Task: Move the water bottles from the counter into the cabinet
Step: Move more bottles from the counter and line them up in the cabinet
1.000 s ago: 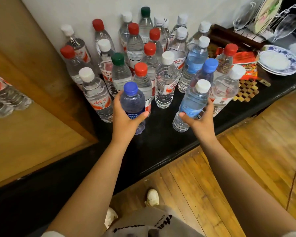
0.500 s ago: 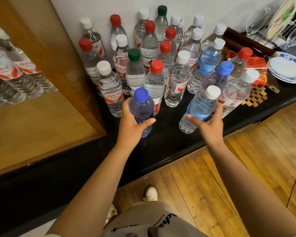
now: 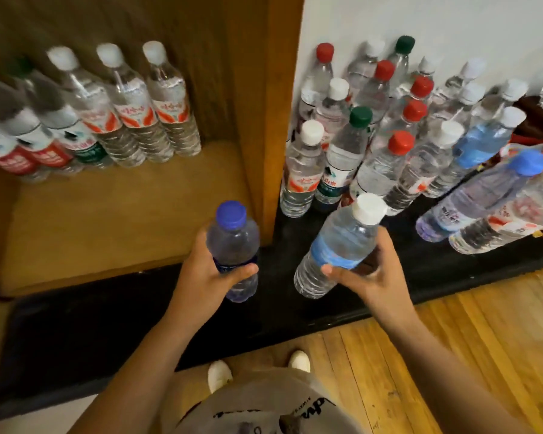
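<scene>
I have a bottle in each hand, both held over the black counter (image 3: pixel 436 261) in the lower middle of the frame. My left hand (image 3: pixel 207 274) is wrapped round the blue-cap bottle (image 3: pixel 232 245), thumb across its front below the dark label band and fingers behind it; the bottle stands upright, just in front of the cabinet's (image 3: pixel 107 220) right wall. My right hand (image 3: pixel 370 277) grips the white-cap bottle (image 3: pixel 339 249) low on its body, thumb reaching across near the pale blue label, fingers curled behind; this bottle leans with its cap toward the upper right. The two bottles are near each other but apart.

In the upper left of the frame I see the open wooden cabinet, with a row of bottles (image 3: pixel 107 120) standing along its back: three white-capped ones with red-and-white labels on the right of the row, then green- and red-labelled ones toward the left edge. The front of the shelf floor is bare wood.

In the upper right, against the white wall (image 3: pixel 420 17), the cluster of bottles (image 3: pixel 389 136) stands on the counter, with red, white, green and blue caps mixed. The nearest of them sit just beyond my right hand's bottle. The wooden floor (image 3: pixel 452 355) fills the lower right, and my white shoes (image 3: pixel 220 375) show at the bottom centre.
</scene>
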`<state>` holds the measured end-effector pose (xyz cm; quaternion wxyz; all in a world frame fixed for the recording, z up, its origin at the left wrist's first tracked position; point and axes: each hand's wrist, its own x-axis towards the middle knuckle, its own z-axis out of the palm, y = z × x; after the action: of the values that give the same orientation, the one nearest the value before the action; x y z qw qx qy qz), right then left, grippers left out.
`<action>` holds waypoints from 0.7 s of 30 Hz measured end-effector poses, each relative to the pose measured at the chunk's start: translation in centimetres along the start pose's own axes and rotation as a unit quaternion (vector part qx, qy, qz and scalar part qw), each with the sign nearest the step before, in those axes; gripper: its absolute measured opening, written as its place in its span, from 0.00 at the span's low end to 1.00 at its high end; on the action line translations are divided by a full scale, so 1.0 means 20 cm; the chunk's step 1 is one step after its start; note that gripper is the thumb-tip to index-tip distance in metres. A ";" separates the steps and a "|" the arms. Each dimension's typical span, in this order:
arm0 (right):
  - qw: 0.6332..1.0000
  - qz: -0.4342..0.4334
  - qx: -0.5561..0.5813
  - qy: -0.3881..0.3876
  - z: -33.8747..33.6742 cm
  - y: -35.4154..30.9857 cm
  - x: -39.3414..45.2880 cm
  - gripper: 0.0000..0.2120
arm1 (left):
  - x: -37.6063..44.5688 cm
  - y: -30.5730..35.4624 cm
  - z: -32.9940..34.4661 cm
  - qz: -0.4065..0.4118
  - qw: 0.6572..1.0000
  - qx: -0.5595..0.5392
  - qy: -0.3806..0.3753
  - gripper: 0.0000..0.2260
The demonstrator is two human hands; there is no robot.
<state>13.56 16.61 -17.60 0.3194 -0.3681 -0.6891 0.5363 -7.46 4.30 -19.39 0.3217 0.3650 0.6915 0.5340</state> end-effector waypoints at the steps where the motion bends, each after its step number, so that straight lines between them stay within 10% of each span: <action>1: 1.000 -0.008 -0.003 -0.022 0.06 -0.03 0.01 0.31 | 0.01 0.00 -0.07 0.004 1.000 -0.006 0.008 0.35; 7: 0.994 -0.035 -0.004 -0.107 0.47 -0.16 0.12 0.30 | 0.20 -0.03 -0.36 0.042 0.997 -0.029 0.062 0.38; 21: 1.000 0.003 -0.012 0.005 0.92 -0.10 0.45 0.32 | 0.51 -0.15 -0.56 0.065 0.995 -0.017 0.074 0.33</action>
<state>-6.89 14.72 -19.35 0.3168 -0.3767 -0.6928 0.5271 -22.68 6.81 -20.48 0.2403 0.3634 0.6792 0.5907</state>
